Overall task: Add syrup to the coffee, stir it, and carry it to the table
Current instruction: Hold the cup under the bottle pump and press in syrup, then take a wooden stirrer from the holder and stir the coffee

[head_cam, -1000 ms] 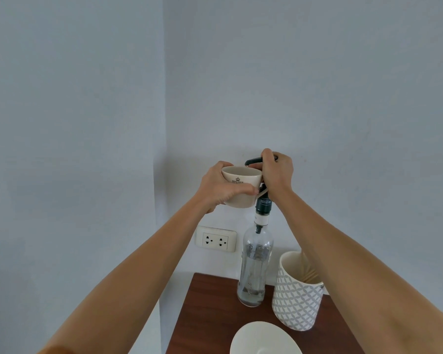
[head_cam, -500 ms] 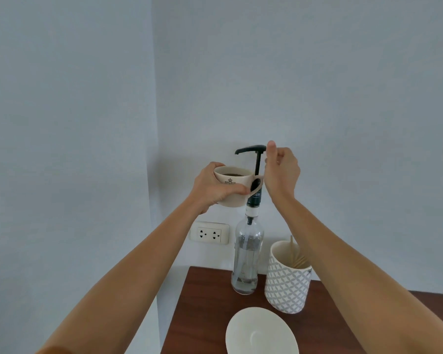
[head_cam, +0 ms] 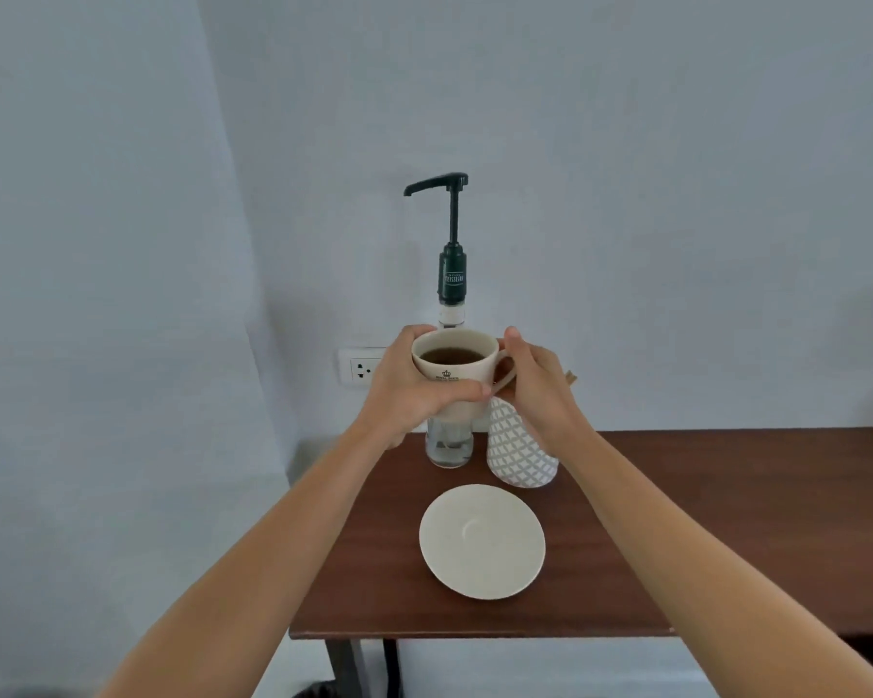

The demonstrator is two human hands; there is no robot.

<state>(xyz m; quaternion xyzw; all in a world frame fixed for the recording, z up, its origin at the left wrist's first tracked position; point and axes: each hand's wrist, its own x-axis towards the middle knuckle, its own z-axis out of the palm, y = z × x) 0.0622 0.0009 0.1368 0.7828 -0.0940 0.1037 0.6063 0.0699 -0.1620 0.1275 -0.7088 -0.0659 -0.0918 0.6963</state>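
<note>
Brown wood makes up the table (head_cam: pixel 701 521), whose right end is cut off by the frame edge, with only part of a dark leg seen beneath. Nearest on it, a bare cream saucer (head_cam: pixel 482 541) is laid flat. Above and beyond the saucer, a cream cup (head_cam: pixel 453 372) is held in the air; dark coffee is seen inside, and a small printed crest is too blurred to read. The cup's body is clasped by the left hand (head_cam: pixel 414 390), fingers wrapped under its front. The right hand (head_cam: pixel 538 390) is closed at the handle, though the grip itself is partly hidden. Behind the cup, a patterned white holder (head_cam: pixel 517 453) is half covered by the right hand, its contents barely showing. The clear syrup bottle (head_cam: pixel 449 445) is mostly blocked by the cup; its dark green pump (head_cam: pixel 452 234) is raised above against the pale wall, beside a partly hidden socket (head_cam: pixel 361 370).
</note>
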